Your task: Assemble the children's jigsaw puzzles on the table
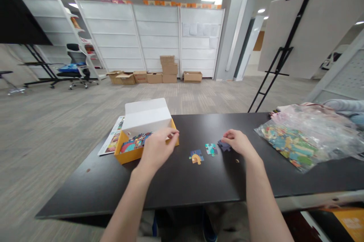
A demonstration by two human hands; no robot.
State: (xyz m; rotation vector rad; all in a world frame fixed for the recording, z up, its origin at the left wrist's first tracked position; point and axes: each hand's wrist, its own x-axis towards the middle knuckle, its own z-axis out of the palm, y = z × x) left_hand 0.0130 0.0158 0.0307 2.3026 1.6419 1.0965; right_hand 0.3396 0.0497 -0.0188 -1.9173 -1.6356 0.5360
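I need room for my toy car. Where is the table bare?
The black tabletop is bare along its near edge between the forearms, and in front of the yellow cardboard box. Another bare strip lies behind the three loose puzzle pieces. It is crowded between the left hand and right hand, and by the clear plastic bag.

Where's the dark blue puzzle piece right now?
Head view, right of centre on the black table: the dark blue piece lies at the fingertips of the right hand, just right of the teal piece.
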